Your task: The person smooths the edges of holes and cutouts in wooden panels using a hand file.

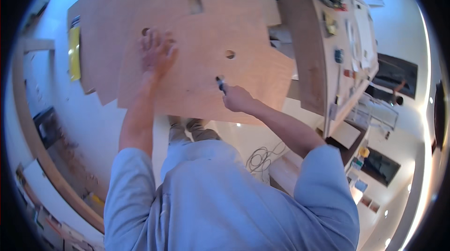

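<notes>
A large reddish-brown plywood sheet (197, 40) lies before me, with several round holes and one square cutout in it. My left hand (158, 52) rests flat on the sheet, fingers spread, next to a round hole at the left. My right hand (237, 99) is closed around a small dark hand tool (220, 83). Its far end is at a small hole near the sheet's near right part. The tool's exact kind is too small to make out. A round hole (229, 55) lies just beyond it.
To the right stands a long workbench (304, 49) with tools and materials on top. A coiled cable (259, 158) lies on the floor near my feet. At the left edge of the sheets is a yellow object (74, 54). Another person (389, 94) is far right.
</notes>
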The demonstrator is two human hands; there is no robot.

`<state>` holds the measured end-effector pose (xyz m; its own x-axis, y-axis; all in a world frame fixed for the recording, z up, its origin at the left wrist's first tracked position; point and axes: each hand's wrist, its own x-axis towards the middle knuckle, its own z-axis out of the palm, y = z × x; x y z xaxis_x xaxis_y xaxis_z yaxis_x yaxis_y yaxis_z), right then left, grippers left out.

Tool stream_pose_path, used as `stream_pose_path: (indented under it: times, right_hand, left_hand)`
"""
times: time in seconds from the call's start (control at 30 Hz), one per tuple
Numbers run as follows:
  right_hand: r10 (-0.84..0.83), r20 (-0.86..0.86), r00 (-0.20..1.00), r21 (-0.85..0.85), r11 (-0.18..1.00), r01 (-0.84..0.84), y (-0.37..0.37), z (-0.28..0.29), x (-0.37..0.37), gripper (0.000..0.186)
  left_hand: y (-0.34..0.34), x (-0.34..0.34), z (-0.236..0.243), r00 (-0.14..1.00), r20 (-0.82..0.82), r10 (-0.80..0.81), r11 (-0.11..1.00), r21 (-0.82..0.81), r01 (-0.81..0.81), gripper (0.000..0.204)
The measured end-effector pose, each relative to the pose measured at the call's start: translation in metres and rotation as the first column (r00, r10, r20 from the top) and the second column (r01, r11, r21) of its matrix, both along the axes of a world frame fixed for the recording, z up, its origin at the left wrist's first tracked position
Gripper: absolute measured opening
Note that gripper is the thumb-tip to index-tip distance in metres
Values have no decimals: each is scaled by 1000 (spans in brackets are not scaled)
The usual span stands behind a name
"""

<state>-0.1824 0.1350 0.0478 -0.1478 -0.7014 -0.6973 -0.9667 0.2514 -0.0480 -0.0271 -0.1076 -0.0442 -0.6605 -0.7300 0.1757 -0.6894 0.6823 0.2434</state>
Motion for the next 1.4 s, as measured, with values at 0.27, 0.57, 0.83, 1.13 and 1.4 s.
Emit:
stream_pose_path:
  times: [0.27,0.57,0.83,1.13,1.4]
  right_hand:
    - [-506,179,-844,924,-208,320,-15,120,-12,17]
    - [-421,153,-894,920,-269,284,-46,54,9,18]
    - [-855,370,-364,687,-12,727,-30,58,59,18]
    - [-892,381,242,635,443,632,-21,119,27,18]
    - [590,-113,800,5,805,-593,-59,70,-14,28]
  left_hand:
    - [-2,33,-1,999,-11,36,996,78,-35,60]
    - [-2,28,-9,996,70,58,995,71,-63,58]
    - [0,22,0,999,31,41,997,58,-43,60]
    - [-3,34,-10,997,-8,83,995,61,-82,59]
    - [-1,26,-9,997,-44,61,997,46,-59,60]
